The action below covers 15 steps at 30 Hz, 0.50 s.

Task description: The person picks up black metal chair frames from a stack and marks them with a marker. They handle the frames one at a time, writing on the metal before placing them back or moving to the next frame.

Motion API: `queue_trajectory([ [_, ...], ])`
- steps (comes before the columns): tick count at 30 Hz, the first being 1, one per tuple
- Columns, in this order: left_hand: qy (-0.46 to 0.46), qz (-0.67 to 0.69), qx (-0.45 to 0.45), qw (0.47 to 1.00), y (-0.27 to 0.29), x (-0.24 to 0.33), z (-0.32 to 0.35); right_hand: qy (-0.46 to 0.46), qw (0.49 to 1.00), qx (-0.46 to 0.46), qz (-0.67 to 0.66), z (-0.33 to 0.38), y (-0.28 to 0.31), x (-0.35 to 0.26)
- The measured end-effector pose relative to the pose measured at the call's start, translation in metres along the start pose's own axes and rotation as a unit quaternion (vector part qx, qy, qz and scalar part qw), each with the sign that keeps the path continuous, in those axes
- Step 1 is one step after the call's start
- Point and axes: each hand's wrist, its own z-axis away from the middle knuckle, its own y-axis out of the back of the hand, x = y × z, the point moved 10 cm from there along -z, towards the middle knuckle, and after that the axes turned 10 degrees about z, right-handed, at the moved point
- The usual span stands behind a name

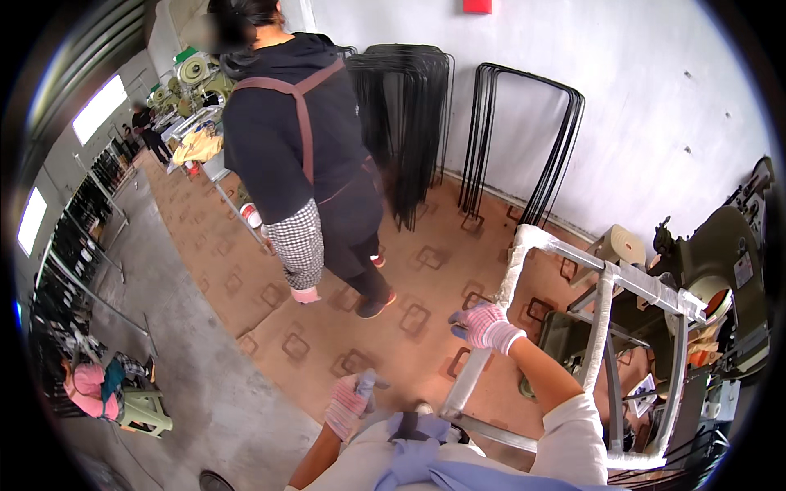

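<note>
Both my hands wear pink-and-white striped gloves with grey fingertips. My left hand [350,403] is low in front of my body, open, its fingers partly bent and nothing seen in them. Farther forward and to the right, my right hand [486,326] is over the left side bar of a metal frame stand [468,381]. Its fingers reach left past the bar, loosely open; whether the palm touches the bar is hidden. White wrapping covers parts of the stand's bars.
A person in dark clothes and checked sleeves [299,147] stands ahead. Black wire frames [532,75] lean on the white wall. Dark green machines [720,254] stand at the right. At lower left, someone in pink [88,389] is beside a green stool [147,412].
</note>
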Motion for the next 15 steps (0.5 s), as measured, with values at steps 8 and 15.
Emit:
queue_trajectory([
  [8, -0.150, -0.456, -0.173, 0.860, -0.053, 0.012, -0.136, 0.011, 0.998, 0.055, -0.036, -0.009, 0.010, 0.003],
  [15, -0.114, -0.671, -0.243, 0.691, -0.051, 0.037, -0.245, -0.054, 0.989, 0.051, -0.124, -0.048, 0.057, -0.005],
])
